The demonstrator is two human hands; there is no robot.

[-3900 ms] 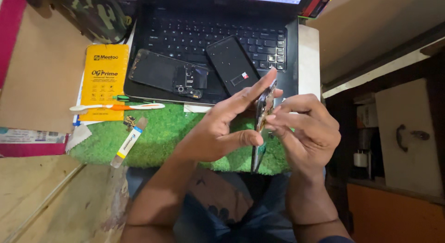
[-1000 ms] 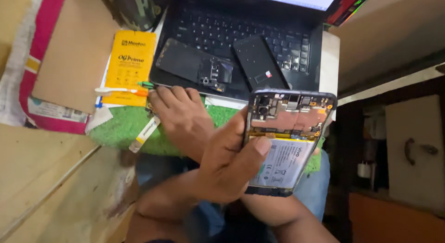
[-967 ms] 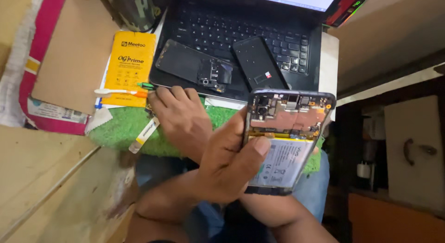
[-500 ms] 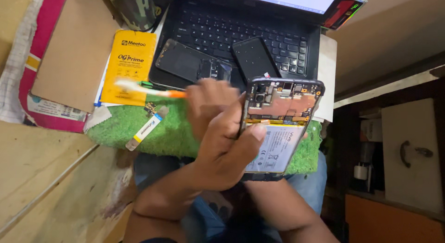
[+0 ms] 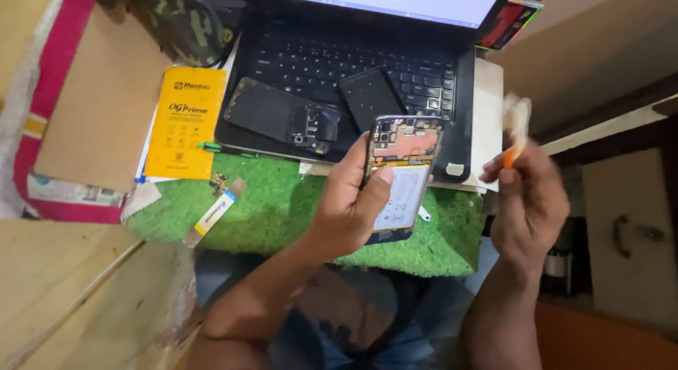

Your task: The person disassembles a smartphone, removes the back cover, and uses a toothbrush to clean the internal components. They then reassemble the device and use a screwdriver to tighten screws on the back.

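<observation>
My left hand (image 5: 346, 211) grips an opened phone (image 5: 400, 174) upright over the green mat, its back removed so the circuit board and white battery show. My right hand (image 5: 531, 204) is raised to the right of the phone, apart from it. It pinches a white and orange tool (image 5: 516, 128), which is blurred and points upward. Both forearms come up from the bottom of the view.
A black laptop (image 5: 431, 84) lies open behind a green turf mat (image 5: 282, 207), with a phone frame (image 5: 279, 116) and a dark back cover (image 5: 371, 94) on its keyboard. A yellow packet (image 5: 185, 123), a flex strip (image 5: 212, 213) and cardboard (image 5: 99, 109) lie left; a cabinet (image 5: 635, 236) stands right.
My right hand reached across to the left, picked up the white and orange tool beside the yellow packet, and swung it over to the right. My left hand kept hold of the phone.
</observation>
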